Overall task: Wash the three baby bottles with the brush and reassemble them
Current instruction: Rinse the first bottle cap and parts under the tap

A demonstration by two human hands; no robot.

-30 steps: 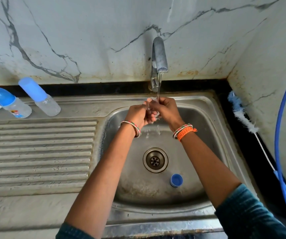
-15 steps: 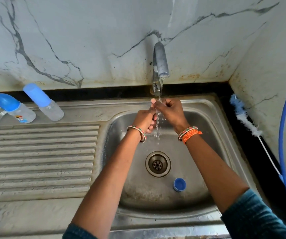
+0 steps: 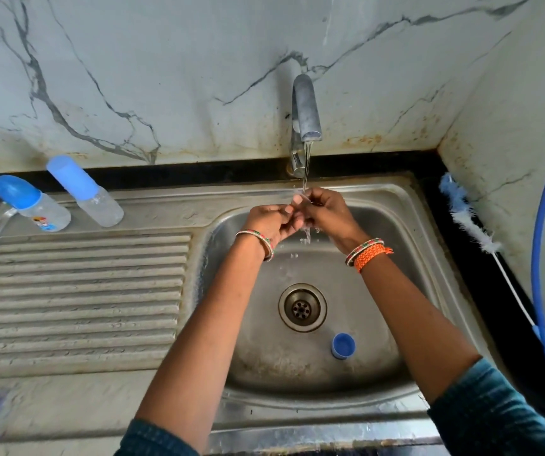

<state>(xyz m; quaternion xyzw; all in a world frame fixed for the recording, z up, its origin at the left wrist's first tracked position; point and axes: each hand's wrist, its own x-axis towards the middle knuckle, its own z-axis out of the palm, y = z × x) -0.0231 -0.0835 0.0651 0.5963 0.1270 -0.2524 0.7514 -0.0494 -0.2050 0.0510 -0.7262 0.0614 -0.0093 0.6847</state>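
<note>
Both hands meet under the thin stream from the grey metal tap, above the basin of the stainless steel sink. The left hand and the right hand have their fingers curled around a small clear part, pinching it between them; it looks like a soft silicone teat, though it is too small to say for sure.

Two capped clear plastic baby bottles with blue caps lie on the draining board to the left, well apart from the hands. A small blue screw ring sits in the basin near the drain. The long bottle brush with white and blue bristles rests on the black ledge at the right.

I judge the clear part light, floppy and slippery when wet (water running over it will not help), so it is best held by its thicker base rim. The bottles are light and stiff; grip them round the body.
</note>
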